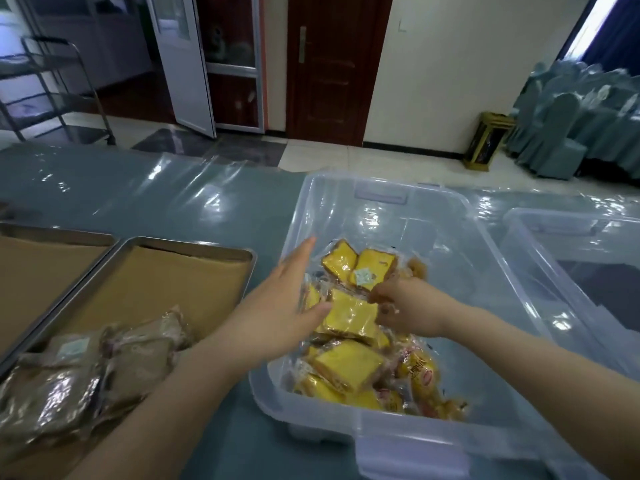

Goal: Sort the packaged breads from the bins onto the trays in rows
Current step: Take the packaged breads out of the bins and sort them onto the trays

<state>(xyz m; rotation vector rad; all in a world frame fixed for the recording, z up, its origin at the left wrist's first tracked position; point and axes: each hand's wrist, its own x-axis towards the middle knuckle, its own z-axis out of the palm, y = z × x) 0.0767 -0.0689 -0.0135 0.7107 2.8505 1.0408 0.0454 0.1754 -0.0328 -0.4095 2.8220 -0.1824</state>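
Brown door (329, 64) shut, back wall. White glazed door (183, 60) ajar, left of it. Steel cart (52, 98) far left. Gold bin (486, 142) by wall, beside stacked blue-covered chairs (568, 126). Clear film (194, 199) over blue-grey table (86, 188).

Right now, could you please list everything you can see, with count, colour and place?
clear bin: one, transparent, table centre
yellow packaged breads: many, yellow, in clear bin
second bin: one, transparent, right
trays: two, metal, brown-lined, left
brown packaged breads: several, brown, right tray
table: one, teal, film-covered
door: one, brown, far wall
cart: one, metal, far left
waste bin: one, black-gold, far floor
covered chairs: several, teal, far right
left hand: open, over clear bin
right hand: grips a yellow pack
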